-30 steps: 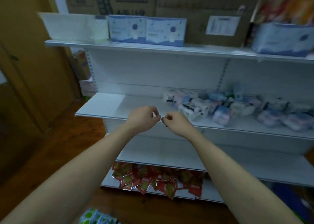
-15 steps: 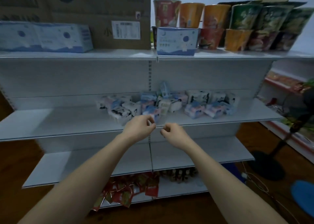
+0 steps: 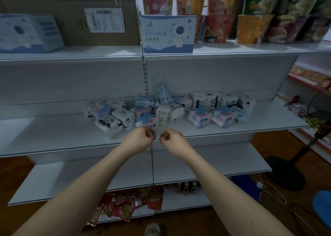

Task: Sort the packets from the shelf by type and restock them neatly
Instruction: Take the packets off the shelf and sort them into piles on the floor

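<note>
Shelving of white painted metal fills the view, its flat boards hung on a slotted upright. On the top board, from the left, stand a glossy blue-and-white carton [image 3: 26, 33], a plain brown cardboard box [image 3: 100, 14] with a white label, a second blue-and-white box [image 3: 167, 33] printed with an astronaut, then tall tapered snack cups [image 3: 254, 28] in red, orange and green. On the middle shelf [image 3: 53, 133] lies a jumble of soft, pillowy packets [image 3: 161, 110] in crinkled plastic wrap, some white with black figures, others pale blue and pink, spread from left of the upright to the right end. In front of that shelf's edge, two bare forearms reach in: the left hand [image 3: 138, 140] and the right hand [image 3: 172, 140] are close together, nearly touching, fingers curled with tips pinched; whether they hold anything cannot be told. Red foil sachets [image 3: 125, 207] spill over the bottom board. A black fan base [image 3: 284, 173] stands on the wood floor at right.
</note>
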### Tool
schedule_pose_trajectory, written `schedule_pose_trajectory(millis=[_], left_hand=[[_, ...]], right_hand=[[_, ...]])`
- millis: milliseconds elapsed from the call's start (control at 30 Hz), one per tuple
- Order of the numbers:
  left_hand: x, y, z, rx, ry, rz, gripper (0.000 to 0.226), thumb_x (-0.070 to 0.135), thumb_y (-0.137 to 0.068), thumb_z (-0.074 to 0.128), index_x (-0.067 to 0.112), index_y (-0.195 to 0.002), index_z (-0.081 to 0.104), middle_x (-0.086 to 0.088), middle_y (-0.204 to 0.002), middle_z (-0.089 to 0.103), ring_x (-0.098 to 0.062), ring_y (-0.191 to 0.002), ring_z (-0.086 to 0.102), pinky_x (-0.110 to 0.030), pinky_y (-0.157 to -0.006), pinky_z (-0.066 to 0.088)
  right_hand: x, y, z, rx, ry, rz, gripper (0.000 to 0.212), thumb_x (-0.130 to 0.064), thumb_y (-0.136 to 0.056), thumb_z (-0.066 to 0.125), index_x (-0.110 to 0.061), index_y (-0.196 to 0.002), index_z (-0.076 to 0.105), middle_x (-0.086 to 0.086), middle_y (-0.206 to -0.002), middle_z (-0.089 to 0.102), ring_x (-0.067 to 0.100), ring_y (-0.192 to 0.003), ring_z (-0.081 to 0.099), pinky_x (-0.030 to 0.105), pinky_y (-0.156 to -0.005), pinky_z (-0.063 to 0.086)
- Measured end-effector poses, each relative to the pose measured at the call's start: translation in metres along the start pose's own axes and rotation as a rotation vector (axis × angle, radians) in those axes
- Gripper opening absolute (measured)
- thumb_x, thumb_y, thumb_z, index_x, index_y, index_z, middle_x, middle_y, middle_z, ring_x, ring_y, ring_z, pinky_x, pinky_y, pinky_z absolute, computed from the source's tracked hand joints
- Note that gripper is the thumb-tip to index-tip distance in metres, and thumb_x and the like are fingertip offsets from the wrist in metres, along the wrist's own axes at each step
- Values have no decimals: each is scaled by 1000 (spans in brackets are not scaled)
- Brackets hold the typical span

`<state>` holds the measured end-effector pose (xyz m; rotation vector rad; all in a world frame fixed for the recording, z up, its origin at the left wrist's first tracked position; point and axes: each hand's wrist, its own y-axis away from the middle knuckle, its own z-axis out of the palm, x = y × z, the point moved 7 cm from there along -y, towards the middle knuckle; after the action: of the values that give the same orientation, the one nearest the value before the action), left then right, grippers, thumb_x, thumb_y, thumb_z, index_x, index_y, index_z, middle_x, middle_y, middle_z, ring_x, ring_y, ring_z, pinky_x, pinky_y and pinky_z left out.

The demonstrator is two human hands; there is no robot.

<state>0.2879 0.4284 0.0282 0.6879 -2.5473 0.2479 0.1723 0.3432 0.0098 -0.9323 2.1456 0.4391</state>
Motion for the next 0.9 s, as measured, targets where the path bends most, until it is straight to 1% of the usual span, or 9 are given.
schedule_pose_trajectory(millis=[100, 200, 333, 433, 567, 667, 767, 833, 900], left_hand=[[-18, -43, 5, -13, 5, -13, 23, 35, -94, 54, 20, -106, 67, 2, -101, 68, -19, -90, 63, -36, -81, 53], [-39, -93, 3, 21, 8, -27, 22, 34, -94, 54, 20, -103, 68, 1, -100, 69, -21, -90, 64, -38, -81, 53], [-74, -160, -5, 80, 5, -103, 29, 24, -93, 56, 21, -121, 62, -3, -116, 66, -26, -101, 62, -35, -85, 52], [-101, -204, -5, 114, -23, -102, 34, 22, -89, 60, 18, -123, 59, -7, -122, 62, -29, -101, 62, -35, -82, 52], [-121, -251, -2, 152, -94, -76, 50, 25, -83, 71, 17, -130, 55, -13, -131, 52, -35, -116, 50, -43, -95, 46], [-123, -276, 9, 98, -154, -29, 68, 20, -78, 75, 16, -140, 48, -13, -145, 41, -34, -130, 37, -44, -103, 40], [-125, -298, 21, 4, -207, 24, 81, 18, -75, 78, 13, -146, 39, -15, -152, 32, -34, -140, 26, -45, -110, 34], [-127, -308, 28, -24, -227, 35, 85, 25, -75, 80, 12, -147, 38, -16, -152, 32, -35, -141, 24, -47, -112, 32], [-127, -314, 32, -35, -245, 44, 82, 31, -77, 79, 13, -146, 40, -15, -150, 37, -34, -139, 28, -46, -111, 33]], right_hand=[[0, -42, 2, -13, 0, -19, 16, -24, -94, 54, -10, -100, 59, 5, -95, 62, 24, -90, 59, 35, -77, 49], [3, -89, 0, 20, -43, -70, 17, -22, -94, 54, -7, -103, 56, 10, -98, 61, 26, -90, 59, 37, -78, 49], [17, -165, -8, 161, -13, -18, 19, -19, -91, 60, -11, -99, 45, 11, -101, 54, 23, -83, 52, 32, -64, 36], [23, -214, -16, 272, -34, 13, 34, -18, -90, 65, -4, -115, 47, 14, -116, 49, 23, -94, 49, 30, -71, 37], [28, -256, -15, 338, -58, 36, 61, -28, -85, 72, -7, -131, 37, 13, -133, 39, 30, -121, 41, 39, -93, 43], [29, -275, -14, 366, -38, 32, 77, -35, -80, 76, -11, -138, 31, 14, -136, 36, 34, -123, 40, 45, -93, 45], [34, -294, -10, 343, -59, 52, 84, -37, -75, 78, -15, -138, 28, 13, -133, 38, 34, -121, 42, 46, -94, 46], [40, -304, -7, 308, -75, 72, 75, -38, -74, 76, -23, -131, 29, 12, -126, 45, 33, -115, 50, 46, -89, 50], [46, -308, -11, 321, -103, 87, 50, -25, -80, 69, -21, -115, 33, 11, -110, 56, 33, -99, 60, 39, -69, 53]])
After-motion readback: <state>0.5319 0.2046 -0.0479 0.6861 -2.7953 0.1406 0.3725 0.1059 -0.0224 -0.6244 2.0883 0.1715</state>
